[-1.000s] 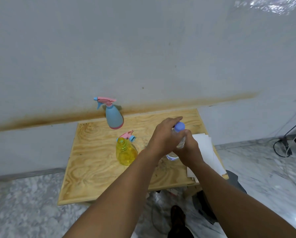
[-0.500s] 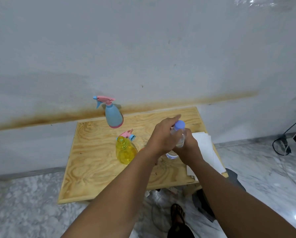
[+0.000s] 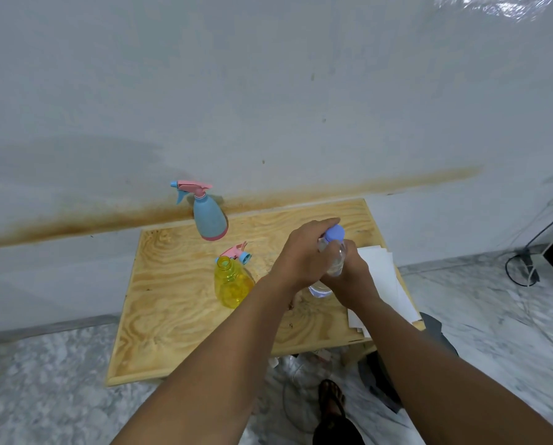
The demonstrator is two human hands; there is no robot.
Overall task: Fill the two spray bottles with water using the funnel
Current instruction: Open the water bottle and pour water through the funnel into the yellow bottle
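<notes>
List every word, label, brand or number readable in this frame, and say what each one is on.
None can be read.
Clear plastic water bottle with a blue cap, held in both hands: no label visible.
Blue spray bottle with a pink trigger head: plain, no print.
Yellow transparent spray bottle with its top off: no print visible.
White paper sheets on the plywood table: blank on the side showing.

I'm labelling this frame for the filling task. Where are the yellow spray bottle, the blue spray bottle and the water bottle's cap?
yellow spray bottle (image 3: 231,289): head view, on its translucent belly.
blue spray bottle (image 3: 209,220): head view, on its blue body.
water bottle's cap (image 3: 335,233): head view, on the cap's side.
</notes>
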